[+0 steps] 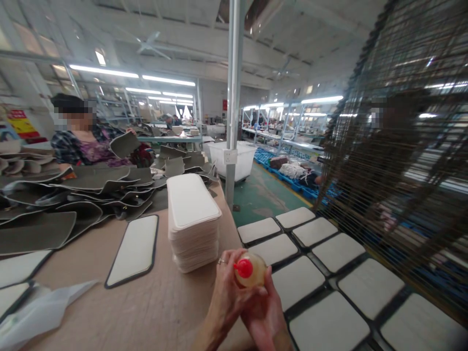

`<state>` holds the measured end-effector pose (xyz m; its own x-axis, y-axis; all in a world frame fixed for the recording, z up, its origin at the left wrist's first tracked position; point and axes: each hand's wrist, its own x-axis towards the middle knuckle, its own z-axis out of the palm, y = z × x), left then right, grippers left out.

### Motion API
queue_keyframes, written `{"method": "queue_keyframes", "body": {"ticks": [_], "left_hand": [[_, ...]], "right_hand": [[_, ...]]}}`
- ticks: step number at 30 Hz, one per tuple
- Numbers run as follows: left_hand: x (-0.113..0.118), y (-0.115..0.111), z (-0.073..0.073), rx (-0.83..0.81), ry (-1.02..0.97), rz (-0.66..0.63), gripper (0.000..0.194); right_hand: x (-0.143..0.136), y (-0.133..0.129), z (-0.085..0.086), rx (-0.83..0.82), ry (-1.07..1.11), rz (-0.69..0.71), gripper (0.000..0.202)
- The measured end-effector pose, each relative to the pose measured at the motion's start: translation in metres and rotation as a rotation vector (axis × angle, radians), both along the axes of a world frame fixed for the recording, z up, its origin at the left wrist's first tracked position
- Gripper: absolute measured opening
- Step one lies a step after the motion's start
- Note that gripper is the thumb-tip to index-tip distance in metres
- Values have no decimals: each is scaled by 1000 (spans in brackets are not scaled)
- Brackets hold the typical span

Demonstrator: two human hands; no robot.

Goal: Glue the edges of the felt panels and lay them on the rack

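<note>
Both my hands are wrapped round a squeeze bottle (258, 267) of pale yellowish liquid, its red cap facing up toward me. My left hand (230, 287) has a ring on one finger and grips the bottle's left side. On the other side my right hand (268, 304) closes round it from below. Just left of the hands stands a tall stack of white rounded panels (192, 204). A single white panel with a dark rim (133, 251) lies flat further left. Right of my hands, several pale rounded panels (300, 280) rest in rows on a dark rack.
Grey curved sheets (84, 195) are heaped at the left, with a person (91, 141) behind them. A metal post (231, 97) rises past the table corner, near a white bin (241, 158). A tall wire rack (395, 112) leans at the right, with another person behind it.
</note>
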<state>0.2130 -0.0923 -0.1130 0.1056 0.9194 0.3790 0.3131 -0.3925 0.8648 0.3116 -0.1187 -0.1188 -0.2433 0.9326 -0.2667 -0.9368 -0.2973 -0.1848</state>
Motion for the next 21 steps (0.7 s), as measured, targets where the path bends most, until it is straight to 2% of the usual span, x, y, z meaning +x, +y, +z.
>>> {"method": "queue_keyframes", "body": {"ticks": [2,5,7,8,9,10,11,13,15,16,17,18,19,21], "left_hand": [[-5,-1,0,-10,29,-4,60],[-17,-5,-7,-54,32,-30,95],[-38,-6,-13,-78,-26,-96,116],[-54,-4,-14,-80,-73,-116,116],[-76,-1,-12,-70,-136,-107,110],[-102,5,-8,-59,-208,-46,95],[-132,12,-1,-71,-282,66,76],[-195,32,21,-76,-502,355,57],[-249,60,49,76,-792,671,40],[-267,76,62,156,-898,821,33],[-278,93,73,180,-910,907,30],[-282,111,81,162,-872,920,30],[-278,128,86,106,-814,869,31],[-257,158,85,-7,-643,685,39]], "right_hand": [[-4,3,-3,-21,3,45,46],[-8,11,-9,-16,-6,73,44],[-5,20,-16,8,-12,40,42],[-1,25,-19,23,-17,15,42],[5,31,-23,37,-26,-5,43],[12,37,-27,51,-39,-20,44],[20,43,-31,62,-59,-28,46],[35,54,-38,60,-103,-51,49],[48,64,-44,58,-136,-85,50],[52,68,-46,59,-143,-95,51],[54,73,-45,57,-147,-95,51],[54,77,-43,52,-150,-90,52],[53,82,-38,48,-153,-111,54],[47,94,-22,46,-166,-223,58]]}}
